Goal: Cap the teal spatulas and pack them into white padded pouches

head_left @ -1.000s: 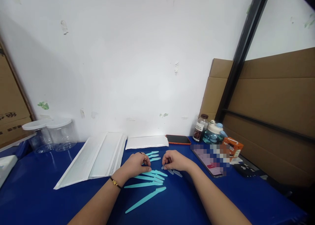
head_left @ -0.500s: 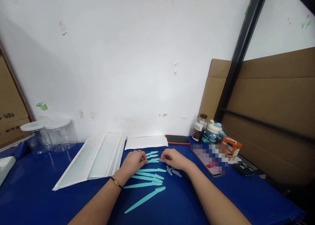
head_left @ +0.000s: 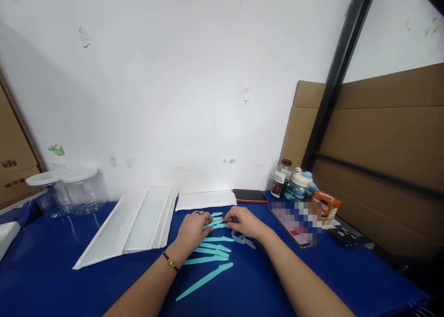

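Turquoise plastic sticks (head_left: 219,225) lie between the left hand (head_left: 193,229) and right hand (head_left: 243,221), fingers bent on both, though I can't tell whether either grips one, with more fanned across the blue tabletop (head_left: 260,284) toward the person, clear slips (head_left: 249,244) just beside the right hand, and white envelopes (head_left: 147,222) farther left.
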The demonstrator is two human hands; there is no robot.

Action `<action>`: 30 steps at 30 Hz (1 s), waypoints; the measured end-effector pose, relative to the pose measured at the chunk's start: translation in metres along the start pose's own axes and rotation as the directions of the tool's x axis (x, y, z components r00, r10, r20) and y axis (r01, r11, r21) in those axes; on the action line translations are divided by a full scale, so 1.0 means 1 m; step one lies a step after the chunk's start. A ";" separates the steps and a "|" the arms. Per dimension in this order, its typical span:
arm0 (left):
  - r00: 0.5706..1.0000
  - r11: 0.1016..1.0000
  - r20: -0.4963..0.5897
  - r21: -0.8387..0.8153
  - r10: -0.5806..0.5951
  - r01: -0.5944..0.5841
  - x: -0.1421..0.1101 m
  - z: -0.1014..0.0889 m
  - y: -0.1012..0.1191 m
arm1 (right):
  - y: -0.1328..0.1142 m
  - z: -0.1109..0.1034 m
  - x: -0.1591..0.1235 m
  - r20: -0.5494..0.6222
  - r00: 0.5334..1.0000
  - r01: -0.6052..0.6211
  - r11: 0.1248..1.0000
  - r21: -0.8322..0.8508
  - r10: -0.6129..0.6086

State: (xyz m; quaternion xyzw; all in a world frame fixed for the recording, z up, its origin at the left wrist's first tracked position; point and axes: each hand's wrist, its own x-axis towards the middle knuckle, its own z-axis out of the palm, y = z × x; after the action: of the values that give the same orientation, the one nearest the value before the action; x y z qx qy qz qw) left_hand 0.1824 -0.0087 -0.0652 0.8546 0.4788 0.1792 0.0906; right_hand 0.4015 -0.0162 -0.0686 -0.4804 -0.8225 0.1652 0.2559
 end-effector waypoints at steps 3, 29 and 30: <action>0.999 0.999 0.024 -0.011 0.048 -0.048 -0.004 -0.006 0.002 | 0.003 -0.015 -0.008 0.064 0.997 -0.039 0.999 -0.010 0.040; 0.989 0.999 0.144 0.024 -0.032 0.029 -0.005 -0.013 -0.006 | -0.003 -0.008 -0.012 0.190 0.975 -0.124 0.992 0.010 0.119; 0.990 0.999 0.140 0.023 -0.027 0.024 -0.005 -0.013 -0.007 | -0.003 -0.007 -0.012 0.182 0.976 -0.123 0.992 0.012 0.119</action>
State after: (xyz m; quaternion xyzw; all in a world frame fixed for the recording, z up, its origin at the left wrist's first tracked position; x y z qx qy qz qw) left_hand 0.1694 -0.0100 -0.0568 0.8599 0.4839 0.1122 0.1174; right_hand 0.4084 -0.0282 -0.0641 -0.5096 -0.8096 0.2328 0.1753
